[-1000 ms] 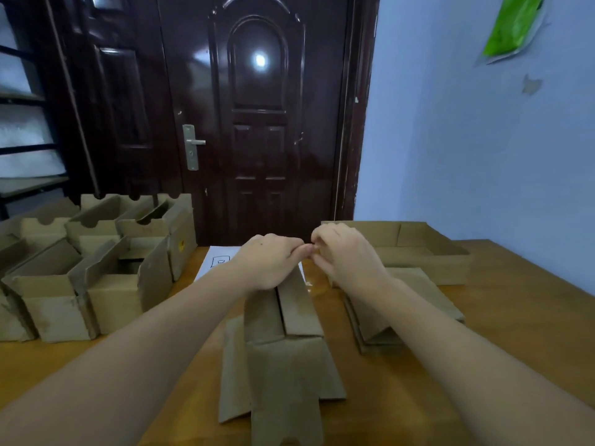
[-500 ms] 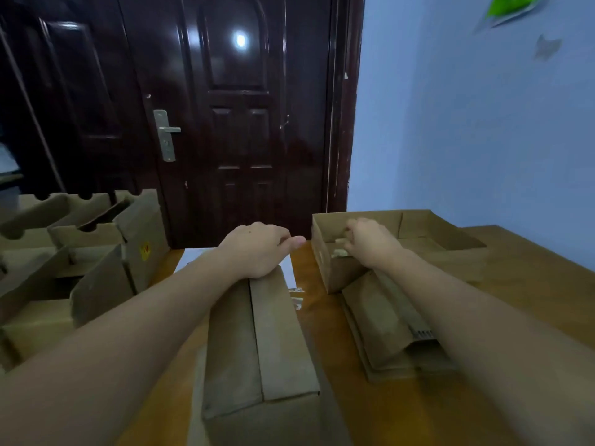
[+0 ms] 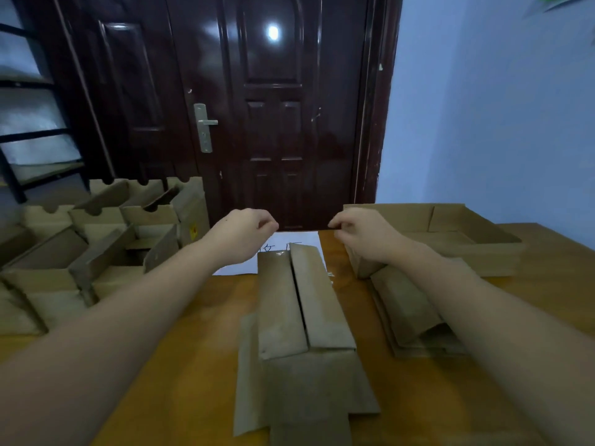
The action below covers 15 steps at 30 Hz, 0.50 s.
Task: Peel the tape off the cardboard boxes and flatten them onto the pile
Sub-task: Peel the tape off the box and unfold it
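Now both my hands have lifted off the box (image 3: 299, 304) on the desk (image 3: 199, 317); left hand (image 3: 241, 233) and right hand (image 3: 360, 233) curl, grip on nothing visible; its flaps look tape-free, ready for flattening onto the pile (image 3: 409, 310).

Bare table (image 3: 199, 333) lies open on both sides of the long box (image 3: 299, 304) in the middle. Upright boxes (image 3: 96, 249) crowd the left edge, while the flattened pile (image 3: 409, 313) and open tray box (image 3: 450, 243) block the right.

Wooden table (image 3: 199, 365) w/ cardboard box (image 3: 302, 320) center, open boxes (image 3: 96, 262) left, flattened pile (image 3: 415, 320) + tray box (image 3: 450, 239) right, white paper (image 3: 289, 246).
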### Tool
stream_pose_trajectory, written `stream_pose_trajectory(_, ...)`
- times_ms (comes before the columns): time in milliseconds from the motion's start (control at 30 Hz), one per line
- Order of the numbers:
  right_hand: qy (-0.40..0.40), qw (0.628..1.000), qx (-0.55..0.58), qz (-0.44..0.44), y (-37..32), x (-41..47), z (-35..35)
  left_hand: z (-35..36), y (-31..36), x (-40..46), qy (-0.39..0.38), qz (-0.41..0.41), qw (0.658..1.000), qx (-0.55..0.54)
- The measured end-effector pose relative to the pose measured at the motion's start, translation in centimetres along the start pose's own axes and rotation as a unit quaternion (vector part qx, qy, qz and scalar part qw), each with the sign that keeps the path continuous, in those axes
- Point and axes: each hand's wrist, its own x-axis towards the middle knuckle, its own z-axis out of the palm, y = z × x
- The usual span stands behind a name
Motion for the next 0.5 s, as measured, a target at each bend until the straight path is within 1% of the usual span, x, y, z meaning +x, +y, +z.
stream_pose_trajectory(100, -0.001, 0.996, 0.08, -0.039, -4.8, -1.0, 0.1, 0.4, -1.2, -2.1, -0.019, -0.007, 0.999, -0.027)
stream_pose_trajectory(167, -0.027, 0.991, 0.116, -0.053, -7.2, -1.4, 0.5, 0.9, -1.4, -3.6, -0.043, -0.002, 0.998, -0.055)
stream_pose_trajectory(233, -0.069, 0.99, 0.112, -0.056, -8.7, -1.7, 1.0, 1.6, -1.4, -4.8, -0.059, 0.0, 0.994, -0.087)
stream_pose_trajectory(333, -0.116, 0.99, 0.074, -0.038, -9.7, -2.5, 1.7, 2.3, -1.2, -6.4, -0.048, -0.02, 0.99, -0.129)
stream_pose_trajectory(400, -0.128, 0.988, 0.083, -0.031, -9.7, -3.2, 2.4, 2.8, -1.0, -7.3, -0.046, -0.024, 0.987, -0.155)
stream_pose_trajectory(500, -0.112, 0.986, 0.126, -0.007, -9.6, -4.4, 3.3, 3.5, -0.5, -8.2, -0.03, -0.035, 0.981, -0.189)
